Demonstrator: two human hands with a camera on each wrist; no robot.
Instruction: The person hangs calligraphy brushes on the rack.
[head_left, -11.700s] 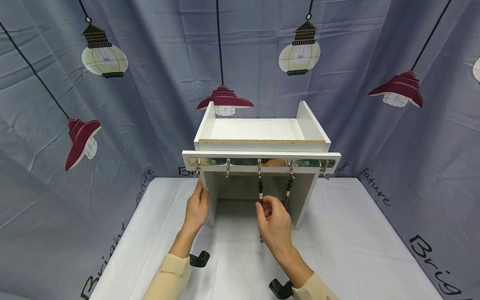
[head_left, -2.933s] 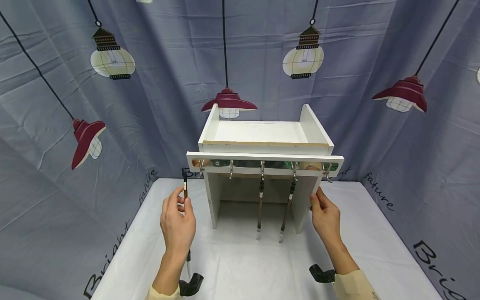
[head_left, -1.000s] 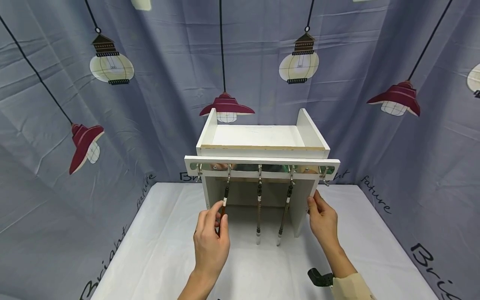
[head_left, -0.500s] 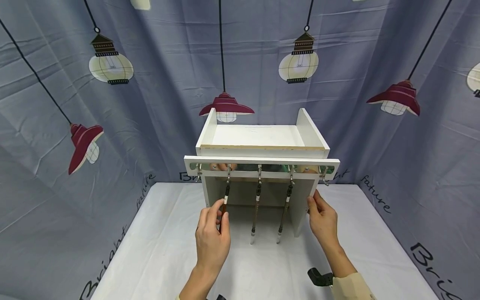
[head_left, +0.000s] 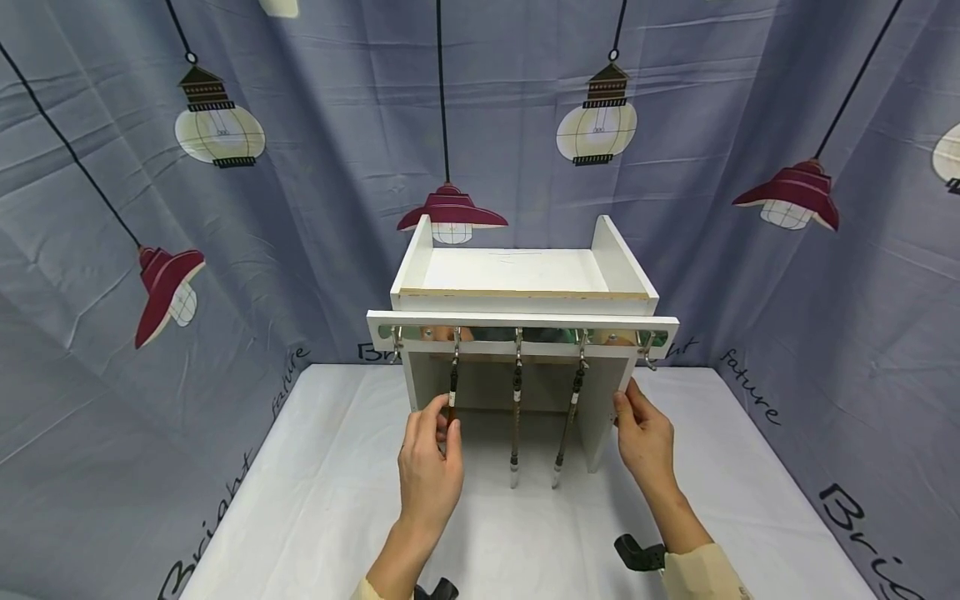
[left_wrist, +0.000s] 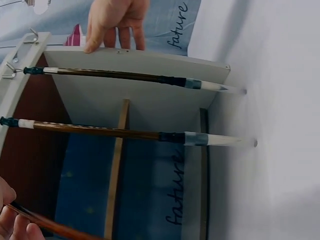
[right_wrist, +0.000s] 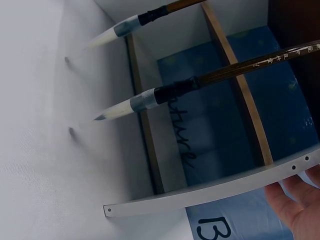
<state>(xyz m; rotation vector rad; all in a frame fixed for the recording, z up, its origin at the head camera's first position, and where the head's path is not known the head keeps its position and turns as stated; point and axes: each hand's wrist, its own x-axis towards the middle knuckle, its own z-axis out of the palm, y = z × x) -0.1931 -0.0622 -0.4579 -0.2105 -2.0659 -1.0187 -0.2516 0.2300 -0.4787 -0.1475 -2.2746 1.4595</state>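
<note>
My left hand (head_left: 432, 475) pinches the handle of a calligraphy brush (head_left: 452, 398) just below its white band. The black cord end of this brush meets the second hook from the left; the hand hides its lower part. Two more brushes, a middle one (head_left: 516, 417) and a right one (head_left: 570, 421), hang tip down from the neighbouring hooks. Their pale bristles sit under clear covers or blur in the wrist views. My right hand (head_left: 649, 437) touches the shelf's right side panel (left_wrist: 150, 57) from outside, thumb at its front edge, fingers fairly straight.
The white shelf (head_left: 525, 304) stands on a white-covered table (head_left: 337, 467). Across its front runs a hook rail (head_left: 555, 320) with a mirrored strip; its outermost hooks carry no brush. A blue curtain (head_left: 337, 167) with printed lamps hangs behind.
My left hand has brought its brush from left of the shelf to the second hook. Earlier, my right hand held the middle brush; it has since moved to the right panel.
</note>
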